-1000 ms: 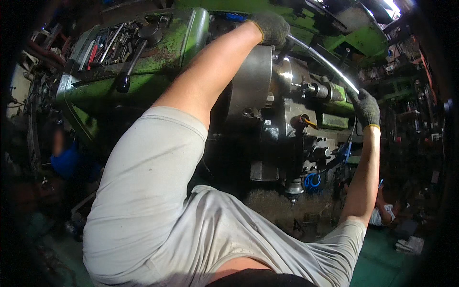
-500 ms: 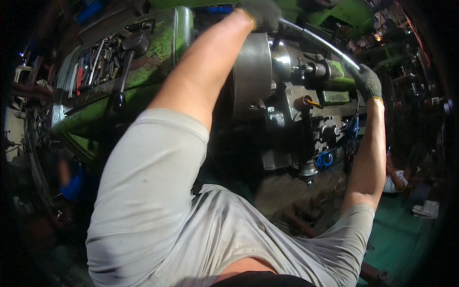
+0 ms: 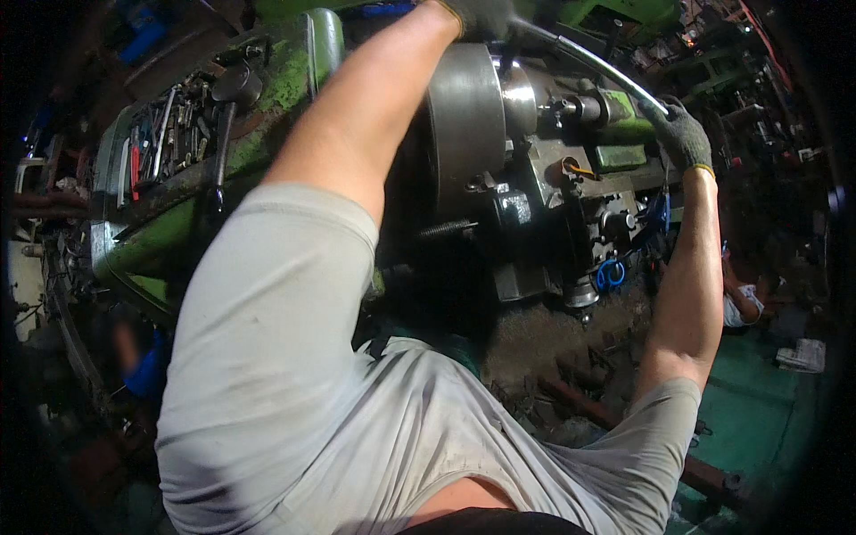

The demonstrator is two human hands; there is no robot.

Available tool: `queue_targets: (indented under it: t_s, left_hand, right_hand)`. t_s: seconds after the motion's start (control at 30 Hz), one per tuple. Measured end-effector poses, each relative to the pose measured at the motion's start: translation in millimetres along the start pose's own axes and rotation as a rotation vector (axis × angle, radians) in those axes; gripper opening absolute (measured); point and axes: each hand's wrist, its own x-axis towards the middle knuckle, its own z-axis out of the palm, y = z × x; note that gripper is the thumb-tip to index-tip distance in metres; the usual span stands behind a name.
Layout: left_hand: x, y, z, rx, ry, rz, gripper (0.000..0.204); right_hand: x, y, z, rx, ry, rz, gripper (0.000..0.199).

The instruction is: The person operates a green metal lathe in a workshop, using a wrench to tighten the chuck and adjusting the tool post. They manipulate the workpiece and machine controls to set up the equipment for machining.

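A long shiny metal bar (image 3: 606, 69) slants over the far side of a green lathe. My right hand (image 3: 685, 138), in a dark knit glove, is closed around its near right end. At the top edge my left hand (image 3: 486, 16), gloved too, grips the bar's far left end; it is partly cut off and dim, so its fingers barely show. Below the bar sit the lathe's large round chuck (image 3: 465, 116) and a bright steel cylinder (image 3: 519, 100) beside it. My left forearm passes in front of the chuck's left side.
Hand tools lie in a pile on the green headstock (image 3: 290, 111), by a long lever (image 3: 223, 152). Right of the chuck are the tool carriage (image 3: 553, 183), a green tailstock (image 3: 621, 134) and a blue coiled hose (image 3: 610, 274). Another person's arm (image 3: 738, 285) shows at far right.
Both hands keep their grip on the bar. The machine has shifted slightly up and left in view, and the left hand sits nearer the top edge. A threaded or coiled part now shows below the chuck.
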Motion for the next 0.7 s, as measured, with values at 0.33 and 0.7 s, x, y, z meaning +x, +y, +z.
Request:
queue_targets:
  t_s: [0.33,0.7]
  left_hand:
    - [2,-3,-8,0.030,-0.106,-0.066,0.031]
    - [-71,117,-107,-1.046,-0.151,-0.346,0.043]
  right_hand:
    - [-1,-1,-1,-0.037,0.088,-0.110,0.065]
    - [34,69,-54,-0.081,0.872,-0.773,0.032]
